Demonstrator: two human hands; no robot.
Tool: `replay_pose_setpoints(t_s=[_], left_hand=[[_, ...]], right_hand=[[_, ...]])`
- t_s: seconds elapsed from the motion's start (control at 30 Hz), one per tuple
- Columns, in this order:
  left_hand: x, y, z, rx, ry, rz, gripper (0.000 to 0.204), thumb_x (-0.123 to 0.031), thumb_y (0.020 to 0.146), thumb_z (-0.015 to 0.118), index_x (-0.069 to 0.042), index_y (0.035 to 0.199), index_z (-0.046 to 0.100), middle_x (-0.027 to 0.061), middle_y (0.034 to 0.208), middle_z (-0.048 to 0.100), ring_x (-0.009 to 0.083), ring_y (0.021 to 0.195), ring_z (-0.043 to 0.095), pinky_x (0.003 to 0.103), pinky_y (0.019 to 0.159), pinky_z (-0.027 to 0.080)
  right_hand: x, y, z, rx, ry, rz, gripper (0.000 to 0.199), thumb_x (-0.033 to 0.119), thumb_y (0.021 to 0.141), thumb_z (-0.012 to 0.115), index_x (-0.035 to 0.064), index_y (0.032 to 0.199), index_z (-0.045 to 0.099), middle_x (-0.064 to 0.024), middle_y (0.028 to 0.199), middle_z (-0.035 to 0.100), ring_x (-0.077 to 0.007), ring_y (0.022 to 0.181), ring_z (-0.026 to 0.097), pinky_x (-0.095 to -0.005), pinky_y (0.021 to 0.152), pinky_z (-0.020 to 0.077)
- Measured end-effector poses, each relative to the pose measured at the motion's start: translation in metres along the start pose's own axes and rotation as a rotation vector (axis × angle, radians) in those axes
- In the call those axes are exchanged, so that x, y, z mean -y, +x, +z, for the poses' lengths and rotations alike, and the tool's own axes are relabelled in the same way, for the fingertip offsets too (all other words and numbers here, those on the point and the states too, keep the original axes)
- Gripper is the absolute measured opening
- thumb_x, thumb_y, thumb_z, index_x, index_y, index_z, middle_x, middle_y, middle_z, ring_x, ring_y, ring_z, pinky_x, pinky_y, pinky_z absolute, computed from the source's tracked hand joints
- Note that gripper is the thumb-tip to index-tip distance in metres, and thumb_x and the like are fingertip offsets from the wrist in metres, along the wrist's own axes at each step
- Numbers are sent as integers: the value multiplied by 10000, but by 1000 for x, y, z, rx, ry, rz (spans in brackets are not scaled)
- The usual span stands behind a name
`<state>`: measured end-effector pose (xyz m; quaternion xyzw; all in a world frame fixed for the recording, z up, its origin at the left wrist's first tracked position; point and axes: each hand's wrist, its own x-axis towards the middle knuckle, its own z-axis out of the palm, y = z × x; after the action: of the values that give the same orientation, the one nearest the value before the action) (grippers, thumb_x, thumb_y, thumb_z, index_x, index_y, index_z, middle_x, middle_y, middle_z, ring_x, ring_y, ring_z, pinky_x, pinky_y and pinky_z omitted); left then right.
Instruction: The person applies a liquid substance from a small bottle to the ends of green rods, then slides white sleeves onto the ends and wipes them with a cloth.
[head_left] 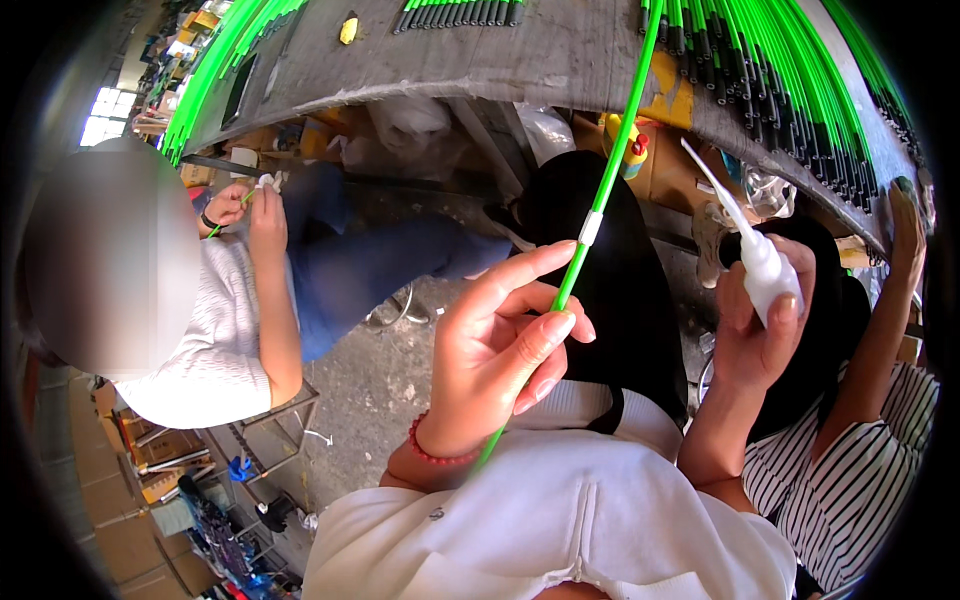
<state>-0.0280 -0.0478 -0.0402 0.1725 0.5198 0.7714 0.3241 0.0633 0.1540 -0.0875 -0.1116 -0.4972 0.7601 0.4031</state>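
Observation:
My left hand (515, 335) pinches a thin bright green rod (613, 165) between thumb and fingers. The rod slants from my chest up past the table edge. A short white sleeve (590, 228) sits around it just above my grip, and my index fingertip touches it. On the right, my right hand (765, 320) is wrapped round a small white squeeze bottle (768, 272). Its long thin nozzle points up and to the left, apart from the rod. A red bead bracelet circles my left wrist.
Many green rods with black ends (760, 90) lie on the grey table (450, 65), more at its far left. A yellow bottle with a red cap (634, 150) stands beneath. Someone on the left holds a green rod (220, 228); a person in stripes (870, 440) sits close on the right.

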Motion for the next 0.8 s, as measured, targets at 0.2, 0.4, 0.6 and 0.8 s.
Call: replay_pose_setpoints(t_s=[0.2, 0.4, 0.6, 0.8], left_hand=[[0, -1, 1, 15, 122, 23, 430, 0, 913, 496, 10, 1329, 386, 107, 829, 591, 22, 444, 407, 158, 380, 295], [-1, 2, 1, 22, 124, -20, 457, -12, 913, 498, -2, 1350, 366, 87, 810, 569, 18, 463, 406, 151, 406, 309], [0, 6, 2, -12, -11, -91, 381, 6, 887, 534, 31, 1245, 405, 68, 798, 539, 23, 458, 416, 160, 374, 304], [2, 7, -1, -54, -17, -148, 219, 17, 847, 596, 8, 962, 410, 71, 769, 520, 65, 441, 484, 190, 334, 349]], right_hand=[[13, -6, -11, -57, 49, -27, 556, 365, 721, 721, -30, 1016, 463, -84, 832, 527, -46, 504, 372, -162, 454, 291], [20, -13, -11, -128, -77, -134, 619, 384, 647, 805, 24, 962, 412, -79, 842, 534, -111, 700, 486, -226, 647, 429], [33, -18, 2, -99, -218, -249, 632, 379, 649, 814, 14, 945, 391, -75, 834, 499, -155, 742, 509, -271, 719, 436], [42, -21, -8, 164, -279, -322, 534, 305, 722, 748, -13, 1014, 434, -92, 901, 524, -197, 849, 560, -328, 811, 458]])
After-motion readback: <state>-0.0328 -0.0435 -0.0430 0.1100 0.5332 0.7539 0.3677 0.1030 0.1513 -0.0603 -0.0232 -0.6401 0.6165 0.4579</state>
